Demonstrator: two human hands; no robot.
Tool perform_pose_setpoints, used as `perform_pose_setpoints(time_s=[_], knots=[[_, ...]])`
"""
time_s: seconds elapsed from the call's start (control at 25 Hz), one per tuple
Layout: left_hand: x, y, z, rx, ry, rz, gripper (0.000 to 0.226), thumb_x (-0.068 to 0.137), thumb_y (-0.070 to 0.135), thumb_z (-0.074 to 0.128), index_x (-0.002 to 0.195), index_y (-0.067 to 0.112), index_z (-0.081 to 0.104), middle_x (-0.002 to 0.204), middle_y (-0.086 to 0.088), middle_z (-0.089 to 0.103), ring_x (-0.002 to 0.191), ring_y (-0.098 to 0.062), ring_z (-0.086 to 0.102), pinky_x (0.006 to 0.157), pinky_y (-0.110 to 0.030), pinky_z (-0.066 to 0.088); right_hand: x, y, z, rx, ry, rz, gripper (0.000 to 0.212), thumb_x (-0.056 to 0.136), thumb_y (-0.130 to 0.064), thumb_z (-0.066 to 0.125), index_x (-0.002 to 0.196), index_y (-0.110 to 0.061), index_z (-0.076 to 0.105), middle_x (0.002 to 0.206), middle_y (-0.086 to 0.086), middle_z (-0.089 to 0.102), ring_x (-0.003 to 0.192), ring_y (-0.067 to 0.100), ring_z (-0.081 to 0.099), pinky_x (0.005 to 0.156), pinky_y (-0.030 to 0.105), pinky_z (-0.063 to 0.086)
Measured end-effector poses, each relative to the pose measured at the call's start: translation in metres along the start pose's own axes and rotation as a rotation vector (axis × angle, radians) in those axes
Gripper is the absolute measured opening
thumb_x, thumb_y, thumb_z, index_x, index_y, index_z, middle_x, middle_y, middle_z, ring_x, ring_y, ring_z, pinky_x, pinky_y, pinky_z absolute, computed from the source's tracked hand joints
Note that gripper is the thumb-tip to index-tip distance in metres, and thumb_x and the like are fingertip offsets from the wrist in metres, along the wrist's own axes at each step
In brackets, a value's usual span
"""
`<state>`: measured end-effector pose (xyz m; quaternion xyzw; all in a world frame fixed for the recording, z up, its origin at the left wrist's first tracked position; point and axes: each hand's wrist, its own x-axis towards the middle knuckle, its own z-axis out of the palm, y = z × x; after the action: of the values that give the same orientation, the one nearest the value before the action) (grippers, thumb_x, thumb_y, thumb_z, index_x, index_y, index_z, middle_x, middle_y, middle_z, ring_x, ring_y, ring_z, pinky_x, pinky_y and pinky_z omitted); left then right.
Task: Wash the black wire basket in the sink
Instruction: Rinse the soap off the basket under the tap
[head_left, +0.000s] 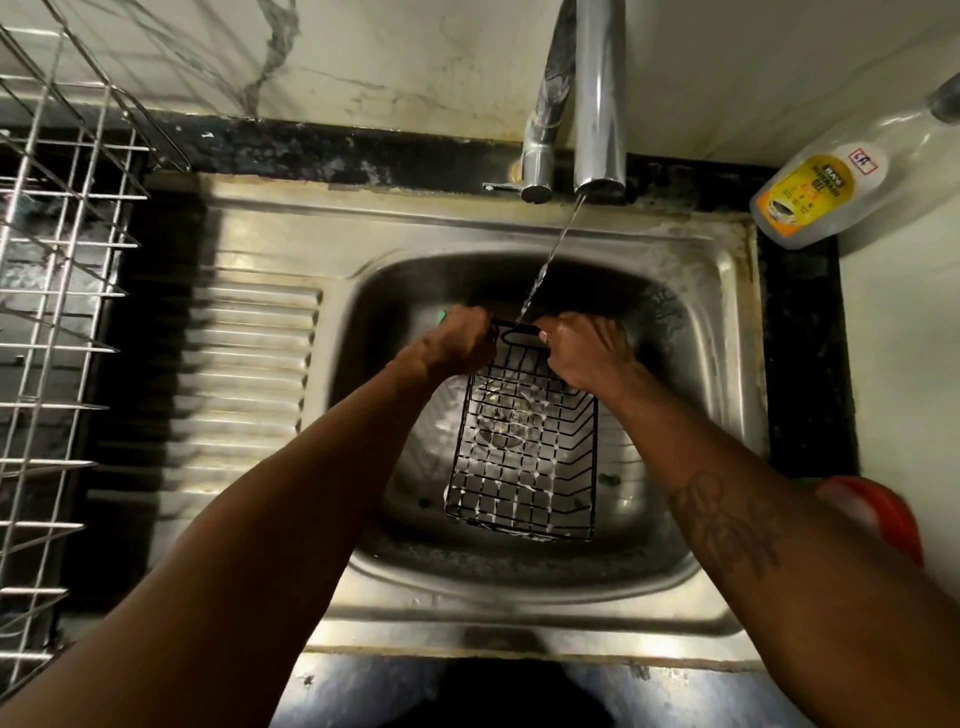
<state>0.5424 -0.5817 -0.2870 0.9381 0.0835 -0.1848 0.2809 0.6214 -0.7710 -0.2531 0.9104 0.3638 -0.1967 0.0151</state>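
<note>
Gripping the far end of the black wire basket (524, 457) in both fists, the person is holding it over the bowl of the sink (727, 332). The left hand (460, 340) is curling tightly round the far left corner of the rim, its fingers fully closed on the wire. Something small and green (442, 315) is peeking out past its knuckles; I cannot tell what it is. The right hand (582, 353) is closing round the far right corner, fingers wrapped on the wire beside the looped handle, the skin wet and shining.

The basket is running lengthwise away from the person, with its handle end pointing toward the tap (597, 104) and its near end hanging by the front wall of the bowl. White suds are clinging to the grid. A thin stream of water (545, 270) is falling from the tap onto the handle, between the two hands.

I am counting one basket, two hands, one tap and one stream. One clear bottle (821, 197) with a yellow label is leaning at the back right corner. One steel dish rack (62, 260) is standing on the left, and something red (878, 514) is showing at the right edge.
</note>
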Motion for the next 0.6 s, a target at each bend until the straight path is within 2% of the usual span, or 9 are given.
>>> perform_pose_setpoints(time_s=[0.08,0.16,0.2,0.28,0.36,0.48,0.6], knots=[[0.004,0.006,-0.004,0.049,-0.032,0.005,0.019,0.091,0.01,0.055,0.101,-0.003,0.065,0.098,-0.024,0.071,0.093,-0.04,0.067,0.065,-0.03,0.038,-0.001,-0.004,0.0,-0.013,-0.007,-0.002,0.038,0.101,-0.02,0.05,0.137,-0.028,0.056,0.113,0.009,0.069,0.098,0.031,0.066,0.088,0.043,0.052],[0.007,0.016,-0.002,0.084,-0.059,0.066,0.024,0.093,0.007,0.053,0.109,-0.003,0.066,0.105,-0.024,0.071,0.098,-0.04,0.067,0.07,-0.032,0.044,-0.001,-0.013,0.003,0.067,-0.043,-0.001,0.032,0.103,-0.018,0.044,0.132,-0.025,0.057,0.102,0.011,0.069,0.085,0.028,0.065,0.076,0.038,0.053],[0.008,0.02,0.0,0.09,-0.085,0.098,0.026,0.094,0.007,0.052,0.114,-0.001,0.067,0.109,-0.023,0.07,0.101,-0.039,0.067,0.078,-0.035,0.048,0.001,-0.018,0.003,0.107,-0.051,0.003,0.03,0.102,-0.016,0.045,0.128,-0.024,0.059,0.098,0.011,0.069,0.08,0.027,0.064,0.07,0.036,0.051],[0.01,0.021,-0.001,0.079,-0.118,0.136,0.028,0.098,0.008,0.05,0.12,0.001,0.065,0.116,-0.022,0.068,0.106,-0.037,0.066,0.087,-0.037,0.049,0.006,-0.027,0.005,0.156,-0.043,0.004,0.028,0.098,-0.013,0.05,0.123,-0.023,0.06,0.099,0.012,0.069,0.083,0.03,0.065,0.068,0.034,0.05],[0.015,0.014,-0.002,0.076,-0.128,0.136,0.029,0.102,0.015,0.049,0.122,0.002,0.065,0.121,-0.022,0.066,0.109,-0.037,0.064,0.09,-0.037,0.047,0.008,-0.032,0.008,0.17,-0.037,0.01,0.031,0.096,-0.015,0.052,0.125,-0.024,0.059,0.103,0.015,0.069,0.092,0.034,0.067,0.075,0.035,0.051],[0.013,0.007,-0.002,0.017,-0.105,0.096,0.029,0.105,0.021,0.049,0.115,0.001,0.068,0.113,-0.02,0.069,0.1,-0.034,0.065,0.084,-0.034,0.046,0.008,-0.031,0.011,0.202,-0.074,0.051,0.034,0.097,-0.016,0.051,0.13,-0.027,0.055,0.103,0.015,0.069,0.094,0.035,0.067,0.076,0.035,0.05],[0.01,0.009,0.008,-0.116,0.044,-0.04,0.028,0.103,0.025,0.053,0.101,0.006,0.073,0.097,-0.016,0.073,0.085,-0.029,0.066,0.071,-0.03,0.045,0.009,-0.032,0.008,0.29,-0.149,0.071,0.043,0.097,-0.014,0.051,0.132,-0.039,0.052,0.097,0.009,0.068,0.083,0.026,0.067,0.067,0.035,0.053]])
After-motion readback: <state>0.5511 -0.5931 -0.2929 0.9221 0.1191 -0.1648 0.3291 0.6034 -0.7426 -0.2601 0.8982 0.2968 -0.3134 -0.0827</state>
